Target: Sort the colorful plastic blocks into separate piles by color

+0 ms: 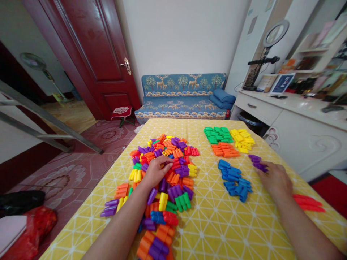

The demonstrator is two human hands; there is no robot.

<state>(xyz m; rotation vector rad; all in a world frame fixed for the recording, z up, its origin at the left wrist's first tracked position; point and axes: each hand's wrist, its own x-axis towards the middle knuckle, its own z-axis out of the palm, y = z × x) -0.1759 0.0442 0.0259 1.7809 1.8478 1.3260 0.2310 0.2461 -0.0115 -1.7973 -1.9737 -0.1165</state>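
A big mixed pile of plastic building blocks (165,173) in many colours covers the left half of the yellow patterned tablecloth (211,224). My left hand (155,171) lies on top of this pile, fingers curled over some pieces. My right hand (273,178) rests palm down at the right, its fingertips touching a small purple group (257,162). Sorted groups lie apart: green (217,134), yellow (242,139), orange (225,150), blue (234,178) and red (307,203).
A blue patterned sofa (184,95) stands against the far wall. At the left a dark red door (94,54) stands open. A white cabinet (298,122) with a ring light (276,34) runs along the right. A red bag (35,227) lies on the floor.
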